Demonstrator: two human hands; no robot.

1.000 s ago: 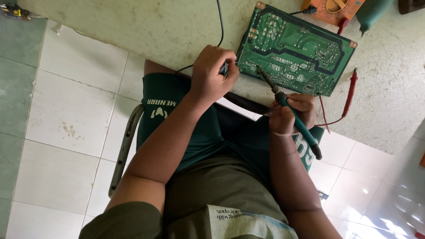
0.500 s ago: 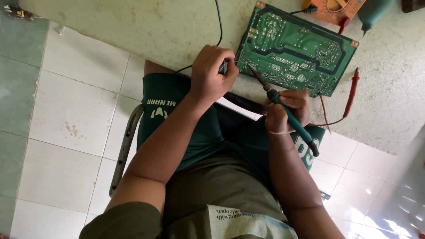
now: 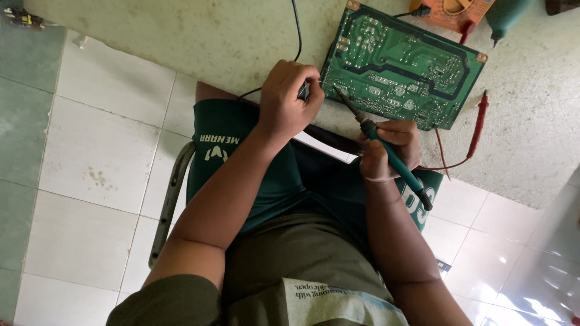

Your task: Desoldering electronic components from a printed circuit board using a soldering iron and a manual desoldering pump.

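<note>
While the right hand (image 3: 389, 151) closes its fingers round the green handle of a soldering iron (image 3: 382, 143), gripping it like a pen, the left hand (image 3: 289, 99) is curled at the near corner of a green circuit board (image 3: 402, 66), thumb and fingers pinched together on something small and dark at the board's edge; what that thing is cannot be told. The two hands sit near each other, with the iron's tip between them.

The soldering iron is slim, with a teal-green handle, a dark collar and a thin dark metal shaft. Its long axis runs on a diagonal: the tip points up and to the left in the picture, onto the board's lower left edge just beside the left hand's fingers, while the butt of the handle points down and to the right, past the right wrist.

The circuit board lies flat on a pale speckled worktop (image 3: 181, 36), solder side up, rectangular and slightly skewed, with pale tracks and rows of small silvery joints. A red probe (image 3: 480, 118) with its red lead lies on the worktop to the board's right. An orange meter (image 3: 450, 11) sits at the board's far edge, touching or just beyond it. A black cable (image 3: 297, 27) runs from the top of the view down toward the left hand. Below the arms, white floor tiles (image 3: 90, 151) show.
</note>
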